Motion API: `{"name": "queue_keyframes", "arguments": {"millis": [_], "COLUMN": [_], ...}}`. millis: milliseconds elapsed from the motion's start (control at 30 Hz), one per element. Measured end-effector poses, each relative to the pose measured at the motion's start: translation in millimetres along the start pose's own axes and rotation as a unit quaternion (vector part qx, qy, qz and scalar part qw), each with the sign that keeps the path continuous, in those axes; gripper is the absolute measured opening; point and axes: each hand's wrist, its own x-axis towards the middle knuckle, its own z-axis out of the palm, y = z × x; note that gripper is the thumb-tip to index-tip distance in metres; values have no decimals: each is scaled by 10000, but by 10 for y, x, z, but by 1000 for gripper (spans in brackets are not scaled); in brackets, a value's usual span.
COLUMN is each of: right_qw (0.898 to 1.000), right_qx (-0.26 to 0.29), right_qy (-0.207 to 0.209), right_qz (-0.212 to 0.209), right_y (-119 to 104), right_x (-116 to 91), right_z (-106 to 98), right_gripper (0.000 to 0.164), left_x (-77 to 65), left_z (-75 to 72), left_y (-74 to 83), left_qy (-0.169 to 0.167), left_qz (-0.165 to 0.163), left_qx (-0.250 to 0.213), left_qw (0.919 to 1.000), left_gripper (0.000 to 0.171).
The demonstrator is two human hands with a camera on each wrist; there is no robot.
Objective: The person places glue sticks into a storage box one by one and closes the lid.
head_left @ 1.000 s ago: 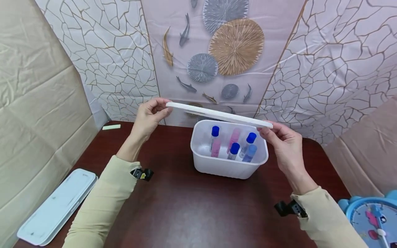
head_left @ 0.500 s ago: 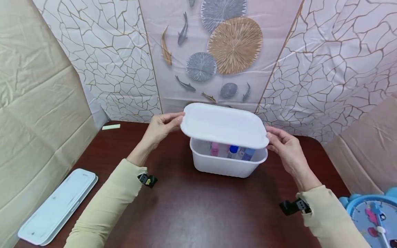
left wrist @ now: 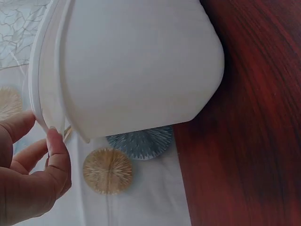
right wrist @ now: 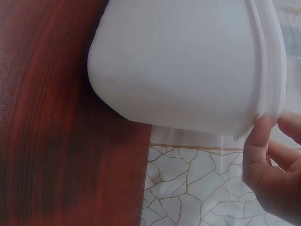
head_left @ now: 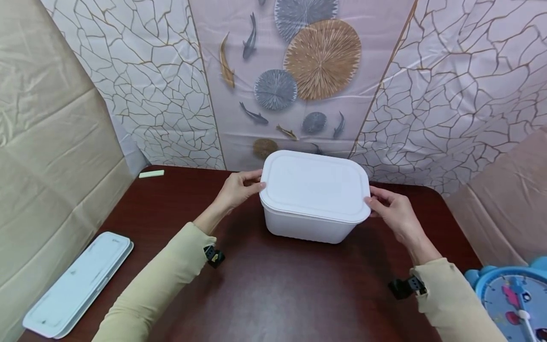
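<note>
A white lid (head_left: 316, 183) lies over the top of a white plastic bin (head_left: 305, 228), hiding what is inside. My left hand (head_left: 238, 190) pinches the lid's left end between thumb and fingers. At the opposite end my right hand (head_left: 395, 211) pinches the lid's edge the same way. In the left wrist view a gap shows between the lid's edge and the bin's rim (left wrist: 63, 70), with the left fingertips (left wrist: 55, 136) at the lid's corner. The right wrist view has the right fingertips (right wrist: 263, 122) close by the rim, under the lid's edge.
The bin stands on a dark reddish wooden table (head_left: 265, 294). A flat white case (head_left: 79, 285) lies at the left edge, and a small pale green strip (head_left: 151, 174) at the back left. A blue toy clock (head_left: 513, 299) is at the lower right. Patterned cloth hangs behind.
Both hands have lowered the lid, tilting it from nearly edge-on above the bin to lying over its top. The bottles inside, with blue and pink caps, have gone out of sight.
</note>
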Motion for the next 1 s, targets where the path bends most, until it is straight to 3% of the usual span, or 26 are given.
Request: {"name": "queue_keyframes", "arguments": {"millis": [200,500,1000], "right_qw": [9998,9990,9917], "right_qx": [-122,183,1095], "right_qy": [-102,-233,-394], "right_qz": [149,328,541], "right_y": [41,71,162], "right_x": [-11,-7,39], "right_z": [-6,8,44], "right_gripper": [51,52,58], "left_x": [19,43,32], "left_z": [28,50,63], "left_y": [-34,-110,-152], "left_qy": [-165,-231,-315], "left_qz": [-72,-350,-856], "left_qx": [187,269,-473], "left_qw": [9997,9988,9947], "left_gripper": [47,46,48]}}
